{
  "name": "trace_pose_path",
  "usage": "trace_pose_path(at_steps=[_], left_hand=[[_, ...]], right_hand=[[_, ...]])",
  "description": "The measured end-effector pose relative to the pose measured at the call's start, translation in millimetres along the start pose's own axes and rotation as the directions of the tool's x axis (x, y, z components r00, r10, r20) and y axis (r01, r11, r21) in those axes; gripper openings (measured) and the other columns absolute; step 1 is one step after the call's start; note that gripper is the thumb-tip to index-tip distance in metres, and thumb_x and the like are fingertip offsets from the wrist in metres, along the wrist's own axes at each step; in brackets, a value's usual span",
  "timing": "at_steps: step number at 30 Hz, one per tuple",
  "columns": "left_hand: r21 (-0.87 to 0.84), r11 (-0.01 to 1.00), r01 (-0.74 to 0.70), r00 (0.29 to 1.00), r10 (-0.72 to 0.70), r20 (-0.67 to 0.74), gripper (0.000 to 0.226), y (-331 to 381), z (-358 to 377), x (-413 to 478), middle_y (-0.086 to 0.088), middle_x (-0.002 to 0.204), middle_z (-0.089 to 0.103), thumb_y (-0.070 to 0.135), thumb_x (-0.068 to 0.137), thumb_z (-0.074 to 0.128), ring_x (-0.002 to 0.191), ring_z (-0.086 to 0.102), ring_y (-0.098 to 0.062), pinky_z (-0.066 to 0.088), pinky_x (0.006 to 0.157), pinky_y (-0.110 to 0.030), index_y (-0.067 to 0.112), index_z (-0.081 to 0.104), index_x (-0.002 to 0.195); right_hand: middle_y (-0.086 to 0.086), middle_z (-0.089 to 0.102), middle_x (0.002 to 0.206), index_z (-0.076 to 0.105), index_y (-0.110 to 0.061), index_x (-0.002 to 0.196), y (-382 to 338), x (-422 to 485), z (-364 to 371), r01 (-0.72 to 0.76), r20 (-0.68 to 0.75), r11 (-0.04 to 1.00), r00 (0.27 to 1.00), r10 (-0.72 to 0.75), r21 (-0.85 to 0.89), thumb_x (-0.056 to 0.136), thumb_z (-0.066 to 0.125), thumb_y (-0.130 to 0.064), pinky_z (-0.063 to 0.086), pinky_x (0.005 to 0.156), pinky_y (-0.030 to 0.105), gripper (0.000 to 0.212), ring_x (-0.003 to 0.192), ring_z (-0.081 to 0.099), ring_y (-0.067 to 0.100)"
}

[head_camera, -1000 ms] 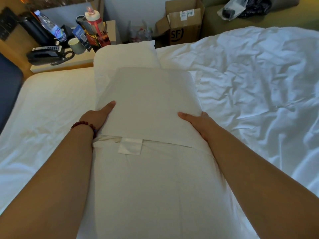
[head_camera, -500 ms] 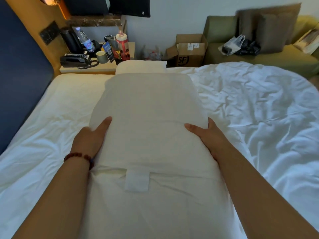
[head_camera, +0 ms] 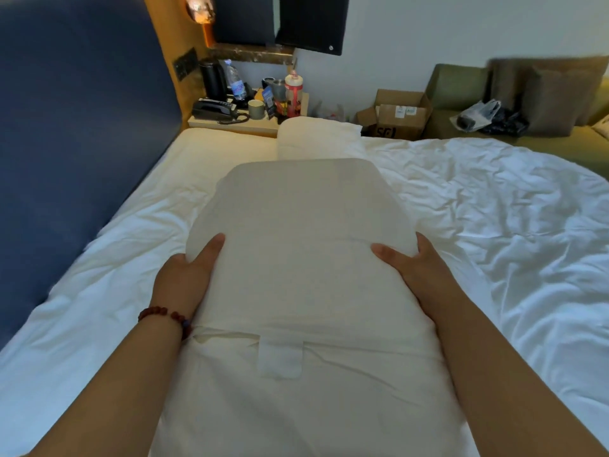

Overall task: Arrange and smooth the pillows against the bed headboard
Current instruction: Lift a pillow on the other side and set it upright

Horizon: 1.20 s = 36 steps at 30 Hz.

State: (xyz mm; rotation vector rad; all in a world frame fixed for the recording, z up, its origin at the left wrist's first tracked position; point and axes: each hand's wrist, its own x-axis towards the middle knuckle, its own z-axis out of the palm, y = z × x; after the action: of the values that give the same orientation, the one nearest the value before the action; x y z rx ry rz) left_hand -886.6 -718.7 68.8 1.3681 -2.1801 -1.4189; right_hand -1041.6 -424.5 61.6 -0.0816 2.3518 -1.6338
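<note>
One pillow [head_camera: 318,136], seemingly, behind near pillow [head_camera: 303,252]

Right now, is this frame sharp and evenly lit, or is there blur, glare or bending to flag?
Head view: pillow sharp at centre; sofa cushions and headboard smeared at the edges; lamp a blurred orange glow; duvet tinted blue; wide lens bows the bed.

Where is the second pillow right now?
Upper centre of the head view: the second pillow lies at the far edge of the bed, just beyond the held pillow, beside the nightstand.
</note>
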Motion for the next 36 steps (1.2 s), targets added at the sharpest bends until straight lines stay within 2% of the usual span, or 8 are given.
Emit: trace_pose_path(at_steps=[8, 12, 14, 19, 23, 28, 32, 36], left_hand=[[-0.062, 0.995, -0.083, 0.960, 0.064, -0.272, 0.081, -7, -56, -81, -0.006, 0.111, 0.059, 0.074, 0.082, 0.048, 0.096, 0.049, -0.024, 0.035, 0.083, -0.034, 0.003, 0.057, 0.122], [-0.107, 0.983, -0.148, 0.915, 0.095, -0.392, 0.060, -7, -79, -119, -0.001, 0.075, 0.052, 0.068, 0.082, 0.055, 0.068, 0.048, -0.018, 0.035, 0.062, -0.032, 0.009, 0.048, 0.075], [-0.115, 0.977, -0.179, 0.898, 0.114, -0.424, 0.054, -5, -90, -135, 0.001, 0.070, 0.048, 0.063, 0.084, 0.058, 0.062, 0.044, -0.015, 0.031, 0.054, -0.030, 0.013, 0.043, 0.069], [-0.184, 0.962, -0.203, 0.888, 0.102, -0.448, 0.050, -27, -114, -155, 0.002, 0.076, 0.056, 0.063, 0.082, 0.060, 0.066, 0.052, -0.011, 0.033, 0.053, -0.027, 0.014, 0.052, 0.078], [-0.269, 0.935, -0.230, 0.884, 0.085, -0.459, 0.052, -54, -141, -150, 0.003, 0.082, 0.063, 0.066, 0.081, 0.060, 0.076, 0.059, -0.013, 0.039, 0.058, -0.027, 0.015, 0.061, 0.089], [-0.279, 0.911, -0.303, 0.877, 0.152, -0.456, 0.049, -66, -198, -111, 0.012, 0.095, 0.069, 0.068, 0.077, 0.063, 0.086, 0.063, -0.007, 0.046, 0.067, -0.028, 0.026, 0.066, 0.101], [-0.230, 0.912, -0.341, 0.898, 0.243, -0.368, 0.069, -70, -255, -62, 0.013, 0.101, 0.071, 0.077, 0.062, 0.068, 0.091, 0.067, -0.009, 0.053, 0.072, -0.030, 0.029, 0.062, 0.112], [-0.190, 0.910, -0.369, 0.901, 0.299, -0.316, 0.079, -66, -291, -14, 0.012, 0.108, 0.068, 0.074, 0.057, 0.074, 0.095, 0.066, -0.008, 0.055, 0.077, -0.031, 0.027, 0.056, 0.118]], right_hand=[[-0.022, 0.060, 0.110, 0.048, -0.038, 0.128, -38, -61, -7, 0.176, 0.104, 0.975, 0.976, -0.190, 0.135, 0.071, 0.081, -0.045, 0.046, 0.071, 0.021, 0.066, 0.096, 0.058, -0.002], [-0.016, 0.064, 0.113, 0.051, -0.036, 0.126, -42, -84, -2, 0.174, 0.166, 0.962, 0.963, -0.210, 0.210, 0.064, 0.082, -0.046, 0.052, 0.074, 0.025, 0.071, 0.098, 0.064, 0.006], [-0.014, 0.067, 0.114, 0.053, -0.036, 0.127, -41, -95, 4, 0.187, 0.176, 0.955, 0.957, -0.230, 0.230, 0.059, 0.086, -0.050, 0.055, 0.079, 0.031, 0.076, 0.100, 0.066, 0.009], [-0.018, 0.064, 0.116, 0.050, -0.037, 0.132, -54, -117, 24, 0.264, 0.195, 0.935, 0.930, -0.313, 0.238, 0.057, 0.082, -0.049, 0.051, 0.079, 0.025, 0.083, 0.102, 0.064, 0.004], [-0.018, 0.061, 0.124, 0.045, -0.038, 0.138, -74, -126, 52, 0.325, 0.212, 0.925, 0.907, -0.364, 0.196, 0.053, 0.082, -0.054, 0.051, 0.086, 0.030, 0.094, 0.109, 0.061, 0.006], [-0.018, 0.059, 0.124, 0.042, -0.037, 0.142, -105, -133, 113, 0.356, 0.193, 0.907, 0.896, -0.400, 0.225, 0.061, 0.081, -0.048, 0.047, 0.075, 0.021, 0.090, 0.106, 0.058, 0.002], [-0.017, 0.062, 0.120, 0.046, -0.037, 0.138, -128, -134, 169, 0.342, 0.171, 0.901, 0.903, -0.394, 0.266, 0.067, 0.080, -0.040, 0.049, 0.073, 0.022, 0.079, 0.103, 0.062, 0.003], [-0.014, 0.065, 0.119, 0.048, -0.040, 0.135, -139, -123, 215, 0.279, 0.173, 0.906, 0.923, -0.345, 0.318, 0.062, 0.081, -0.040, 0.055, 0.079, 0.033, 0.080, 0.105, 0.065, 0.012]])
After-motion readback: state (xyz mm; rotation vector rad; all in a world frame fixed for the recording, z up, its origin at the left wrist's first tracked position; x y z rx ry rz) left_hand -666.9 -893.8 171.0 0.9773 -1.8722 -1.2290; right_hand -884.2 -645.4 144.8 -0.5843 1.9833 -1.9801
